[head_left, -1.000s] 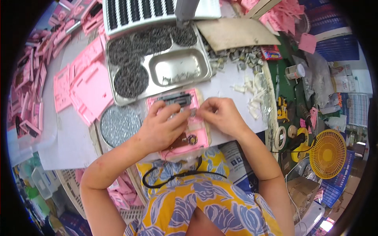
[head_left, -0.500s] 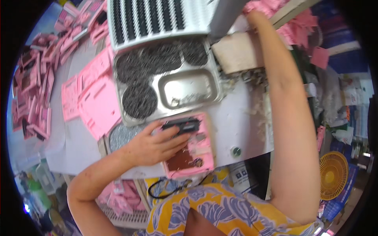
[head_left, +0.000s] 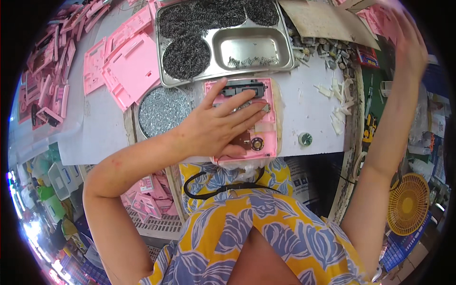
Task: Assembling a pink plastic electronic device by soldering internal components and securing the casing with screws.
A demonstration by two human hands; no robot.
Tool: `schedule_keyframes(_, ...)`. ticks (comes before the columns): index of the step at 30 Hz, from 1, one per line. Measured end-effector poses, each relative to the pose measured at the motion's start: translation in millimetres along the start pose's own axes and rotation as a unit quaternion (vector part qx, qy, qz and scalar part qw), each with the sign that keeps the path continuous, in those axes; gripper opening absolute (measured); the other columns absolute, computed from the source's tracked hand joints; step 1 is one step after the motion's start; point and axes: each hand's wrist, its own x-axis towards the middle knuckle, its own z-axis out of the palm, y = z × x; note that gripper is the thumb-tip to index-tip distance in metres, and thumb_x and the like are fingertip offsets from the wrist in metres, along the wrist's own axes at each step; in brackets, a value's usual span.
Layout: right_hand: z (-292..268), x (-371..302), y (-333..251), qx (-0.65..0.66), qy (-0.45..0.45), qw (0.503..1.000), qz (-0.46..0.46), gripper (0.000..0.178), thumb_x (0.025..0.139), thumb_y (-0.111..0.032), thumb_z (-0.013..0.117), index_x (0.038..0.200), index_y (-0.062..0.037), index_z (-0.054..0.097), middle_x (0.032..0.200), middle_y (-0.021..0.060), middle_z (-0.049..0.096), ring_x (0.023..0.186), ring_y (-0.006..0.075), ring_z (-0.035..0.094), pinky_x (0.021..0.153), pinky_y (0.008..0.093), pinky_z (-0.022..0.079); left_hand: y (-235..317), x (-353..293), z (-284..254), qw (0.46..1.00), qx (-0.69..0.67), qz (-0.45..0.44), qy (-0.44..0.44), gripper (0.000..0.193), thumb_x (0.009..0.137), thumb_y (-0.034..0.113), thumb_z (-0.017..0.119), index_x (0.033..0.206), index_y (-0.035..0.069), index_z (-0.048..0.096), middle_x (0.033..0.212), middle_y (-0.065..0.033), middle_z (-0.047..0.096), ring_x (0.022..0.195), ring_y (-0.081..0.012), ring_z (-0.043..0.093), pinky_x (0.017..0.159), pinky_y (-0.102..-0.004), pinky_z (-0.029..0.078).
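Note:
My left hand lies spread over a pink plastic casing near the table's front edge, fingers apart and palm down. Inside the casing, a dark grey plastic block sits along the far side, beyond the fingers. A brown board and a small round part show below the hand. At the upper right, my right hand is raised beside a heap of pink plastic parts. Its fingers look stretched out, slightly blurred, and nothing shows in them.
A metal tray of small dark springs lies behind the casing. Left of it are a round dish of tiny silvery pieces and flat pink panels. White plastic pieces and a small green-topped item lie to the right.
The view has shifted, so the casing and tray appear higher and the striped white machine is out of sight. My right hand now shows farther right; my left hand stays on the casing.

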Motion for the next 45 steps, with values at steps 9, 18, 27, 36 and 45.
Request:
schedule_keyframes(9, -90, -232, -46, 0.540, -0.048, 0.818, 0.190, 0.057, 0.099, -0.008, 0.055, 0.150, 0.0095, 0.038, 0.150, 0.0220, 0.047, 0.136, 0.0375, 0.049, 0.111, 0.0425, 0.048, -37, -19, 4, 0.993, -0.100, 0.050, -0.031, 0.070, 0.095, 0.064, 0.048, 0.148, 0.018, 0.054, 0.159, -0.0034, 0.045, 0.153, -0.0347, 0.026, 0.122, -0.0617, 0.011)
schedule_keyframes(18, 38, -281, -89, 0.546, -0.152, 0.795, 0.219, 0.061, 0.092, -0.019, 0.068, 0.144, 0.0050, 0.047, 0.148, 0.0219, 0.049, 0.130, 0.0344, 0.055, 0.103, 0.0428, 0.051, 69, 22, -32, 0.570, -0.749, -0.212, 0.264, 0.034, 0.092, 0.019, 0.073, 0.119, 0.000, 0.064, 0.099, -0.0091, 0.068, 0.092, -0.0160, 0.061, 0.075, -0.0329, 0.051)
schedule_keyframes(27, 41, -220, -66, 0.342, -0.214, 0.866, 0.297, 0.063, 0.099, -0.027, 0.063, 0.148, 0.0008, 0.034, 0.128, 0.0196, 0.065, 0.111, 0.0214, 0.066, 0.086, 0.0383, 0.058, 35, -3, -62, 0.502, -0.826, -0.198, 0.162, 0.023, 0.100, 0.013, 0.067, 0.115, -0.004, 0.068, 0.102, -0.0068, 0.073, 0.087, -0.0092, 0.067, 0.078, -0.0261, 0.056)
schedule_keyframes(36, -40, -225, -38, 0.304, 0.003, 0.911, 0.278, 0.054, 0.104, -0.025, 0.053, 0.147, 0.0065, 0.043, 0.143, 0.0223, 0.055, 0.124, 0.0292, 0.061, 0.103, 0.0410, 0.050, 24, 19, -11, 0.988, -0.097, -0.076, 0.089, 0.070, 0.083, 0.047, 0.072, 0.138, 0.008, 0.057, 0.145, -0.0068, 0.054, 0.131, -0.0280, 0.048, 0.110, -0.0486, 0.031)
schedule_keyframes(45, -65, -261, -44, 0.401, 0.028, 0.858, 0.319, 0.046, 0.107, -0.022, 0.047, 0.146, 0.0019, 0.046, 0.147, 0.0193, 0.053, 0.125, 0.0272, 0.062, 0.099, 0.0379, 0.056, 23, 1, 7, 0.997, -0.027, -0.045, 0.057, 0.076, 0.078, 0.053, 0.072, 0.139, 0.009, 0.057, 0.152, -0.0061, 0.049, 0.133, -0.0233, 0.048, 0.114, -0.0515, 0.026)
